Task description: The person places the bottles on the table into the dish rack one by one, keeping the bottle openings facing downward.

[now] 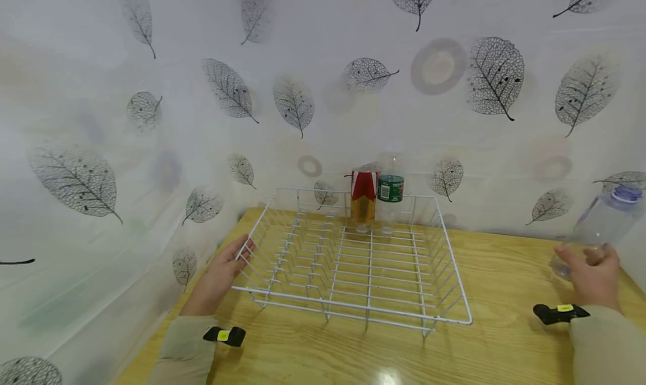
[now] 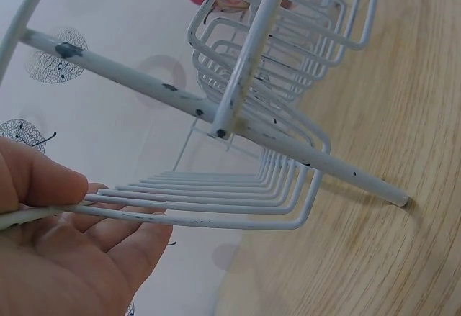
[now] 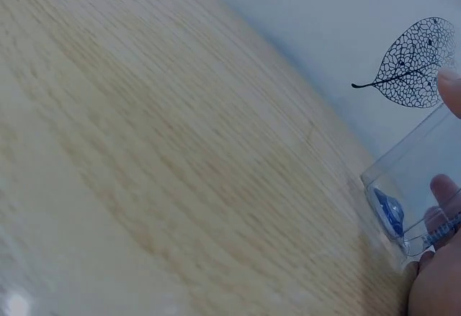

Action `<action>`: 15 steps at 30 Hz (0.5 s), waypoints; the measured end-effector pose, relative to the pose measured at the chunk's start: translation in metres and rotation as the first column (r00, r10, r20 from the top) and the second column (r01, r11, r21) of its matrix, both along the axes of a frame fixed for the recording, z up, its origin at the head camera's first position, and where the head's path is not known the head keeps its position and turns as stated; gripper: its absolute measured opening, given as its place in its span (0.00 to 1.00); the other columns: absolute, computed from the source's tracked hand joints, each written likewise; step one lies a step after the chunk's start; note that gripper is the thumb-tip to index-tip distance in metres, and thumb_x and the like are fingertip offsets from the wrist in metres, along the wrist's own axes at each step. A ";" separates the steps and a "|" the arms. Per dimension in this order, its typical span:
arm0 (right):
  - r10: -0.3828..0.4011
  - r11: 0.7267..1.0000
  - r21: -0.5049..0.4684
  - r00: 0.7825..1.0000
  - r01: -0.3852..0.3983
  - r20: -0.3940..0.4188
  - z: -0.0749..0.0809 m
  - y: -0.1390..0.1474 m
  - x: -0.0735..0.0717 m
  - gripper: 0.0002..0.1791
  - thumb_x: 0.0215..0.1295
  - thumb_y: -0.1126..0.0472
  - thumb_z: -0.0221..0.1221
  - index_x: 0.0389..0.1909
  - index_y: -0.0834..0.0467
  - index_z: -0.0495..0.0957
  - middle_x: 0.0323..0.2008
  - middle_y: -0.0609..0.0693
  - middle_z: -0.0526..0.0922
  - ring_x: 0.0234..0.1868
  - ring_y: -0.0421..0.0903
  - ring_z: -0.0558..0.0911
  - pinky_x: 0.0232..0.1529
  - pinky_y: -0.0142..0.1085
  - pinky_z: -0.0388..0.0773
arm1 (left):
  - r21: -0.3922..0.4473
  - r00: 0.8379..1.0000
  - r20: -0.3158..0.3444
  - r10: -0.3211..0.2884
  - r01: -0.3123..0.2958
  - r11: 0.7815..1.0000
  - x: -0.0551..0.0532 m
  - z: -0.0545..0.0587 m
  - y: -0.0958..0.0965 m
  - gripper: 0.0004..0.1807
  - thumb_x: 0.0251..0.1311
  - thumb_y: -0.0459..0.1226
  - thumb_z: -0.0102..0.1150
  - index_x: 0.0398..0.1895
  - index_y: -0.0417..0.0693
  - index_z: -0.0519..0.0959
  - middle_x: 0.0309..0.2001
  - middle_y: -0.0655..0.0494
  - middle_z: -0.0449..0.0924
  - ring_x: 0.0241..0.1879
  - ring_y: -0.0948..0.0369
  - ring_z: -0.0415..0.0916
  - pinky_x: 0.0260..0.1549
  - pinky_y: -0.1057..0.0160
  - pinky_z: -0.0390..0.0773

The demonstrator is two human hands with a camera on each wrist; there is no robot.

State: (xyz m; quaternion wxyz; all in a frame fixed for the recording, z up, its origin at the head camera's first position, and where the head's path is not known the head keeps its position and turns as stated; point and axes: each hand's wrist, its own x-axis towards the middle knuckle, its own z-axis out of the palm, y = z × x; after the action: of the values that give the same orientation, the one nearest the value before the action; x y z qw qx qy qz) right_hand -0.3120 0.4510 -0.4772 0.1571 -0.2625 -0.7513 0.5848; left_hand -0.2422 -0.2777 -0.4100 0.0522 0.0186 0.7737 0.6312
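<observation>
A white wire dish rack (image 1: 370, 306) stands on the wooden table, its coating chipped in spots. My left hand (image 1: 222, 273) grips the rack's left rim; in the left wrist view the thumb lies over the wire and the fingers are beneath it. Off to the right of the rack, my right hand (image 1: 595, 276) holds a clear plastic bottle (image 1: 603, 219) with a blue-violet top. The bottle leans to the right, and its base (image 3: 389, 215) is close to the tabletop in the right wrist view.
At the rack's back, a red and amber container (image 1: 364, 197) stands beside a clear bottle with a green label (image 1: 391, 189). A leaf-patterned sheet (image 1: 323, 121) hangs behind and to the left of the table (image 1: 499, 273).
</observation>
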 end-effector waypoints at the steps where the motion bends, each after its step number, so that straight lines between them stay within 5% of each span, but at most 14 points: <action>1: -0.004 1.000 0.002 1.000 0.004 0.009 0.000 -0.001 -0.001 0.60 0.66 0.37 0.61 0.80 0.41 0.24 0.81 0.46 0.45 0.79 0.51 0.45 0.77 0.49 0.44 | 0.003 1.000 0.000 0.000 0.000 1.000 0.000 0.000 0.000 0.33 0.77 0.27 0.29 0.82 0.42 0.40 0.80 0.42 0.47 0.78 0.50 0.45 0.74 0.49 0.49; 11: 0.031 0.996 0.083 0.997 -0.036 0.067 -0.007 0.008 -0.001 0.51 0.63 0.35 0.63 0.81 0.40 0.46 0.71 0.54 0.61 0.70 0.60 0.58 0.72 0.50 0.58 | 0.001 1.000 -0.012 -0.011 0.011 1.000 0.000 0.000 0.000 0.33 0.77 0.26 0.29 0.82 0.41 0.39 0.80 0.40 0.46 0.78 0.48 0.45 0.74 0.49 0.49; 15: 0.119 0.993 0.030 0.993 -0.118 -0.008 -0.011 0.012 0.007 0.49 0.64 0.39 0.65 0.80 0.38 0.49 0.61 0.36 0.69 0.68 0.44 0.63 0.66 0.27 0.63 | -0.005 1.000 -0.013 -0.011 0.010 1.000 0.001 0.000 0.000 0.32 0.78 0.27 0.29 0.82 0.42 0.39 0.80 0.40 0.46 0.78 0.48 0.44 0.74 0.47 0.48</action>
State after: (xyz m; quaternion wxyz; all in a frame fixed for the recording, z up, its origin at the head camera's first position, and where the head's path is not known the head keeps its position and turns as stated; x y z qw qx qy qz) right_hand -0.3047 0.4630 -0.4883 0.1295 -0.2124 -0.7732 0.5833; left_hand -0.2414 -0.2777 -0.4100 0.0505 0.0266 0.7754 0.6289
